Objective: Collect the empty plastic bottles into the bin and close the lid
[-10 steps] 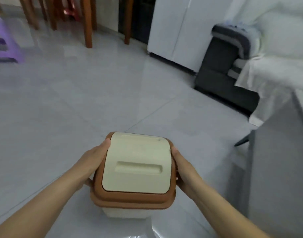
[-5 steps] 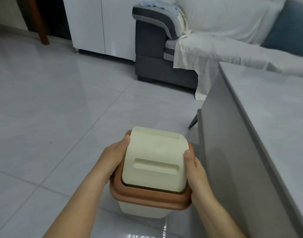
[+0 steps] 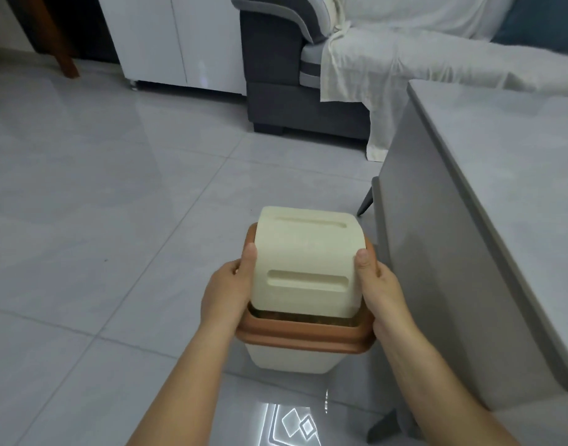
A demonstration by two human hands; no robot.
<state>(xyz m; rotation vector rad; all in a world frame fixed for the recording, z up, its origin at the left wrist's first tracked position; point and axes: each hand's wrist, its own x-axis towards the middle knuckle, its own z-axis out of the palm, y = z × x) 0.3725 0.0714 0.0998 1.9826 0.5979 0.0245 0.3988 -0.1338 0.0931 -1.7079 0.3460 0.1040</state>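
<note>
My left hand [image 3: 226, 292] and right hand [image 3: 380, 289] clasp the cream bin [image 3: 293, 358] between them, thumbs pressed on its tilted swing lid [image 3: 306, 268], above open floor tiles [image 3: 99, 204]. Just right of my right hand stands a grey table [image 3: 488, 201]; beyond it, a sheet-draped sofa [image 3: 308, 75].

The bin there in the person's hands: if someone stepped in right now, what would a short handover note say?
Left hand: gripping the left side of the bin.
Right hand: gripping its right side.
Bin: held above the tiled floor, beside the grey table.
Lid: cream swing flap, tipped, with a gap at its near edge.
Bottles: none in view; the bin's contents cannot be seen.
Left to do: find the bottles, bin them, shut the lid.
</note>
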